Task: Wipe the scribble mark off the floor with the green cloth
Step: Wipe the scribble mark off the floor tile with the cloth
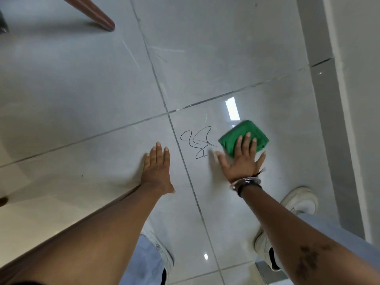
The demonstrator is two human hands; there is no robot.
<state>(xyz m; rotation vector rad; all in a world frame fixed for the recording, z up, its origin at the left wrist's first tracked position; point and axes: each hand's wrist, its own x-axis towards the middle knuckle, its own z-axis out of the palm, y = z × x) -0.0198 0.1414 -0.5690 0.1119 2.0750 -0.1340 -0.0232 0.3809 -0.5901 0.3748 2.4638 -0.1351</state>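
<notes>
Floor-cleaning scene: green cloth being pressed to grey tile beside an unwiped scribble.

Nearest, pale blue trousers and white shoes are being shown at the lower edge. The left hand is being laid flat on the floor, fingers extended, nothing gripped, just left of a grout line. The right hand, bracelets at the wrist, is being spread open-palmed over the folded green cloth, which is being pinned to the tile rather than clasped. The scribble mark is being left intact between the hands, just left of the cloth. Farthest, a wooden furniture leg is being seen upper left.
</notes>
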